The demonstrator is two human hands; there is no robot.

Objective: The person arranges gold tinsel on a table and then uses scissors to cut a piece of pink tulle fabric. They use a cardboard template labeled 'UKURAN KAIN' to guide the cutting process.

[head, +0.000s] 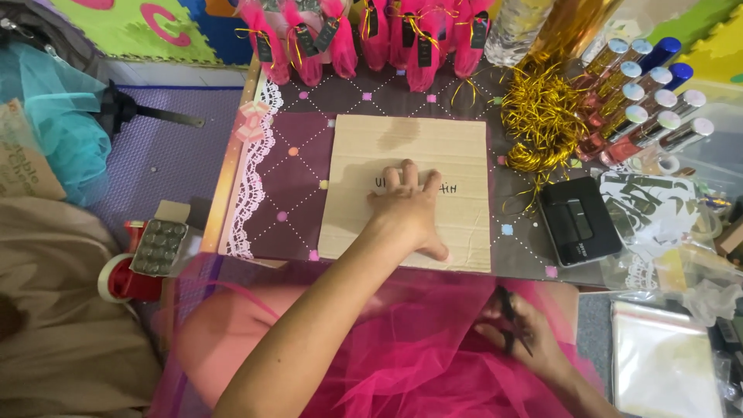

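My left hand (409,207) lies flat, fingers spread, on a piece of brown cardboard (410,139) that rests on a low table covered in a dotted purple cloth (298,124). My right hand (520,333) is down at my lap, closed around black scissors (512,317), amid bright pink tulle (402,356) that spreads over my knees. The scissors' blades are partly hidden by the tulle and my fingers.
Pink tulle-wrapped favours with dark tags (371,35) line the table's far edge. Curly gold ribbon (542,116), a row of capped bottles (646,101), a black case (579,220), a tape dispenser (124,279), teal tulle (62,131) and clear bags (665,356) surround me.
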